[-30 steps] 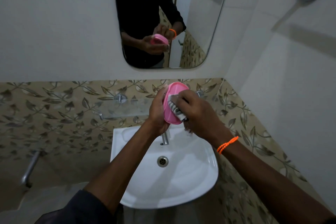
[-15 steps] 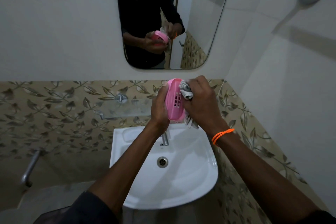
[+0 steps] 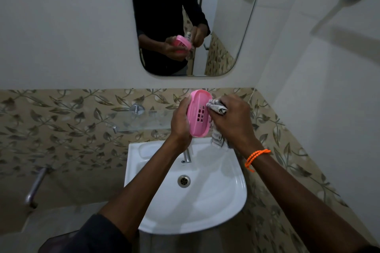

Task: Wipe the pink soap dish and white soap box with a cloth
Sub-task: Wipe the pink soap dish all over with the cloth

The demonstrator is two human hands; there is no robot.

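While hands grip pink soap dish (image 3: 199, 116) and cloth (image 3: 218, 107), no writing shows.

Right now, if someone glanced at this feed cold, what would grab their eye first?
The pink soap dish, held on edge above the white basin by the left hand, stands out most. Against its slotted face the right hand presses a bunched striped cloth, with an orange wristband on that wrist. On the wall above, the mirror shows the same hands and dish.
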